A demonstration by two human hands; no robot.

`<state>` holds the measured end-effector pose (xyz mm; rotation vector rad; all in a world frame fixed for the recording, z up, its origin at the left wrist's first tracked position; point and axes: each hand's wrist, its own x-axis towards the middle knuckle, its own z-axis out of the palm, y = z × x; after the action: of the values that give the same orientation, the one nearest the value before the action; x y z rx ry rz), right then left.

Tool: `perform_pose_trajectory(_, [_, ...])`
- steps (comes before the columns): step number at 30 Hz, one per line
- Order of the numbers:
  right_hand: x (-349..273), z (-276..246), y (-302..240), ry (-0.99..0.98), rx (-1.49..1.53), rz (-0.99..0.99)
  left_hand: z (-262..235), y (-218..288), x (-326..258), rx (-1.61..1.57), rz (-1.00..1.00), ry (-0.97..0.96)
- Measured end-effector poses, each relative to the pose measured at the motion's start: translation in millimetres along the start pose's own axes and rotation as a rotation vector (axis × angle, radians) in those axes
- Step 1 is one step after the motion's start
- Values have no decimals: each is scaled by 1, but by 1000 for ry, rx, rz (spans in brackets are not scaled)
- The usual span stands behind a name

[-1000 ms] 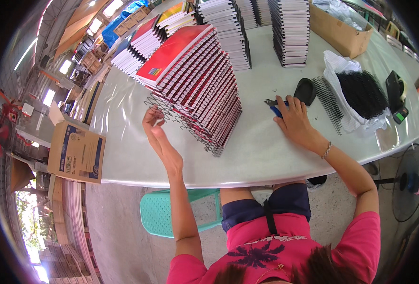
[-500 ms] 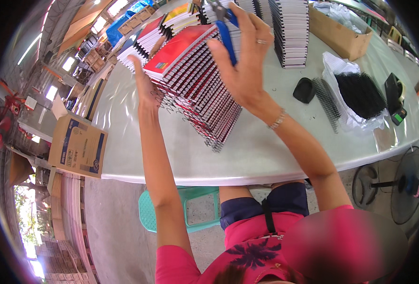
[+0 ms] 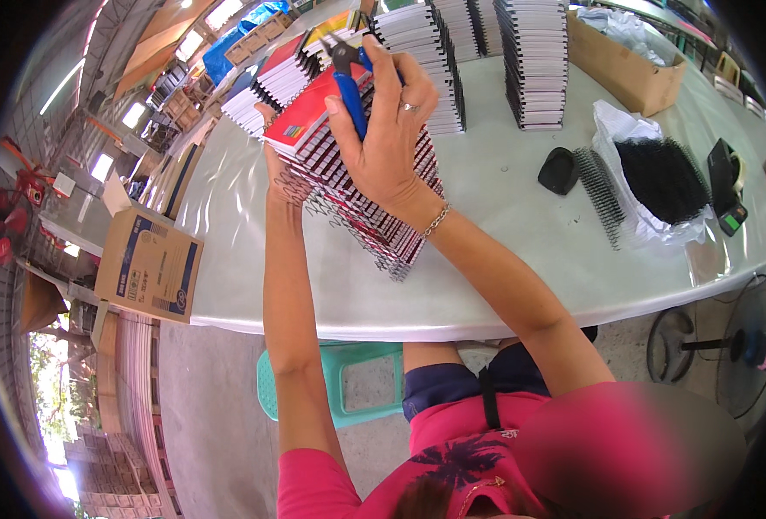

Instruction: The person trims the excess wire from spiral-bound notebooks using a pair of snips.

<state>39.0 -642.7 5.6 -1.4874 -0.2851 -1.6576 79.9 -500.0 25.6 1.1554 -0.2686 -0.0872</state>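
A tall stack of red-covered spiral notebooks (image 3: 305, 108) stands on the table in front of me, with wire coils down its near edges and loose coil ends jutting out. My left hand (image 3: 281, 173) grips the stack's left side; its thumb points up by the top cover, and the other fingers are mostly hidden behind the books. In my right hand (image 3: 390, 121) is a pair of blue-handled pliers (image 3: 350, 102), jaws pointing up and away, a bit blurred. That hand is over the stack's top right corner, covering part of the cover.
Further stacks of bound notebooks (image 3: 534, 65) line the back of the white table (image 3: 487, 242). To the right are black binding coils (image 3: 660, 177) on white plastic, a black computer mouse-like object (image 3: 558, 170) and a tape dispenser (image 3: 727, 186). Cardboard boxes (image 3: 145, 264) flank the table; a fan stands lower right.
My right hand has moved left with the pliers, from beside the stack to over its top corner. My left hand has shifted slightly closer in against the stack's side.
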Motion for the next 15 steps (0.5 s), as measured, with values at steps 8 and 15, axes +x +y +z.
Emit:
perform_pose_trajectory(8, [5, -27, 4, -161, 148, 7, -4, 4, 1, 106, 176, 68])
perform_pose_trajectory(15, [27, -85, -1, -443, 227, 37, 7, -4, -64, 605, 726, 332])
